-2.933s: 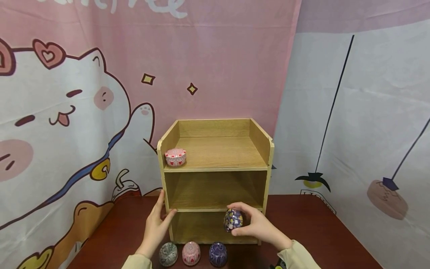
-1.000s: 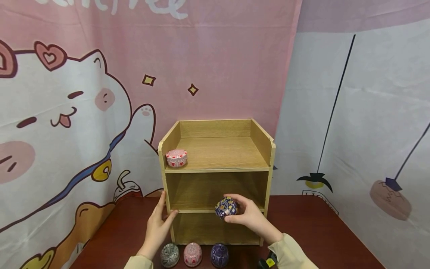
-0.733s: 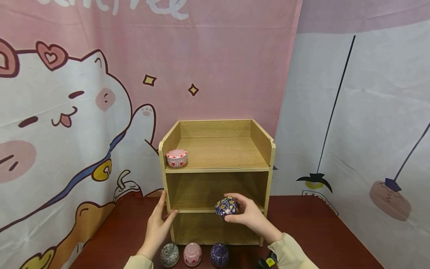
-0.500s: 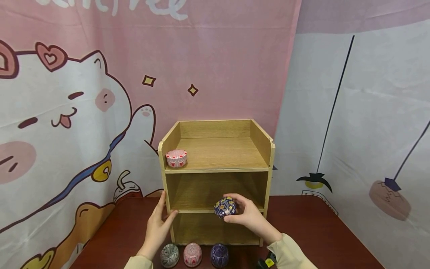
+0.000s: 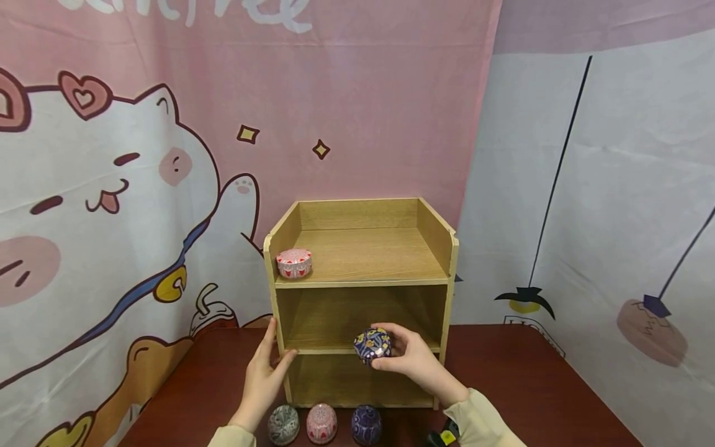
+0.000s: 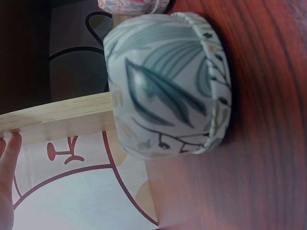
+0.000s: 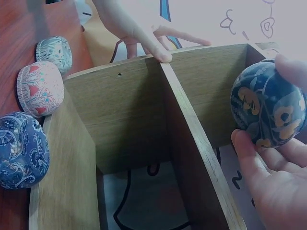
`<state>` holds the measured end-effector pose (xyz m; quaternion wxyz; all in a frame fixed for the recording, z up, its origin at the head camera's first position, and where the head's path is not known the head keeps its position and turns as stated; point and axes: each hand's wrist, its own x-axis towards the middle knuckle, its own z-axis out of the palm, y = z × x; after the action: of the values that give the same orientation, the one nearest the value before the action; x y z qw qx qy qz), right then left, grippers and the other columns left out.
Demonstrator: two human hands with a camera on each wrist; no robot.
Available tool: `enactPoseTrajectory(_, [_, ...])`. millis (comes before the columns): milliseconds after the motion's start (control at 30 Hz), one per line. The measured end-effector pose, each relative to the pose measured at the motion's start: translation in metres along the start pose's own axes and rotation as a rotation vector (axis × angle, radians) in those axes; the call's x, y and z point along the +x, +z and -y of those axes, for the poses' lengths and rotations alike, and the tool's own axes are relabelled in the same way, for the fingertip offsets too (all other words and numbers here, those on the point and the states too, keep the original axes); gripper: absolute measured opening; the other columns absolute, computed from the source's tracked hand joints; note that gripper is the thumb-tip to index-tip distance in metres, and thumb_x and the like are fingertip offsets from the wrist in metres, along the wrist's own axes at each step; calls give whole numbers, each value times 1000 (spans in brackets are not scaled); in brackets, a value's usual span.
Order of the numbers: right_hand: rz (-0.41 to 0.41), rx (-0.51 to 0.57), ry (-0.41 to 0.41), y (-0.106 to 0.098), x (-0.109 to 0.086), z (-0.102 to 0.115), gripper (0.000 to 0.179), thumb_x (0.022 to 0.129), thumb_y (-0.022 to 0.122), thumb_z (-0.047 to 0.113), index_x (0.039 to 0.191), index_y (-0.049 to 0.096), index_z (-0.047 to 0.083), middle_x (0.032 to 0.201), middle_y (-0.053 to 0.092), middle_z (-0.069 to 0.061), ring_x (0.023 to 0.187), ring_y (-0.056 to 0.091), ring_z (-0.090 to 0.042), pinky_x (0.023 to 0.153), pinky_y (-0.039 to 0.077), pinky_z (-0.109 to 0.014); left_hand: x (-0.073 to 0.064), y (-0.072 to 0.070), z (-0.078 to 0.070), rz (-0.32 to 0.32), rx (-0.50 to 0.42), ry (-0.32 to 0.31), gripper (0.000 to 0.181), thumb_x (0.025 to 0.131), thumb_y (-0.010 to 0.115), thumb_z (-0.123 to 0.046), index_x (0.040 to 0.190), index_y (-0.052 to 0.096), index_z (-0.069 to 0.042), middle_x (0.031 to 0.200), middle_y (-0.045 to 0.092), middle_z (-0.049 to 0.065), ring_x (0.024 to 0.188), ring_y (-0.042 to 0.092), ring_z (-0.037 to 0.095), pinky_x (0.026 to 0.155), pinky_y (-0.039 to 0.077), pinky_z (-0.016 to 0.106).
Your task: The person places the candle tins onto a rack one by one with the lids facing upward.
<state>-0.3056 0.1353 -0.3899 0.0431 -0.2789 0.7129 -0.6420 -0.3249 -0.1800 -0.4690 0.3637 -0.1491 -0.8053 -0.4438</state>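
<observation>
In the head view my right hand (image 5: 416, 359) pinches a small round tin (image 5: 372, 346), dark blue with yellow and white flowers, between thumb and fingers. It is raised in front of the wooden shelf unit (image 5: 363, 283), overlapping the middle board's front edge. My left hand (image 5: 261, 374) rests at the unit's left side, fingers straight along the outer panel and thumb on the middle board's edge. A pink heart-patterned tin (image 5: 293, 264) stands on the top level at left. On the table sit a grey-green leaf tin (image 5: 283, 425), a pink tin (image 5: 321, 424) and a purple-blue swirl tin (image 5: 366, 425).
The reddish-brown table (image 5: 503, 379) extends on both sides of the unit. A black and yellow object (image 5: 447, 436) lies by my right sleeve. Behind hangs a printed cloth (image 5: 363, 112) with a cartoon cat.
Over the last few seconds my right hand has moved the blue flowered tin up and to the left, tipping its lid more toward the camera. My left hand stays on the unit.
</observation>
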Motion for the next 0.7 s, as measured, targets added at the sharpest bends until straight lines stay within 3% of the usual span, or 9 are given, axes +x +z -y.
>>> enactPoseTrajectory(167, [11,14,5,0,0,0,67,81,78,6,139,46,-5,126,55,-23,108,60,-29,84,56,-30,0,0,0,2,-7,-10,90,83,77,-5,155,28,-24,143,45,19,109,59,33,76,58,30])
enactPoseTrajectory(367, [19,33,4,0,1,2,67,82,78,5,139,45,-6,125,56,-23,107,61,-29,83,56,-31,-1,0,0,-7,14,21,87,84,76,-10,155,27,-23,141,47,21,106,60,33,75,58,26])
enactPoseTrajectory(700, [12,63,-14,1,3,3,66,81,78,5,138,46,-5,126,56,-22,105,61,-28,82,56,-31,-1,0,0,-5,5,4,90,82,77,-3,155,28,-21,141,47,20,106,60,34,75,59,30])
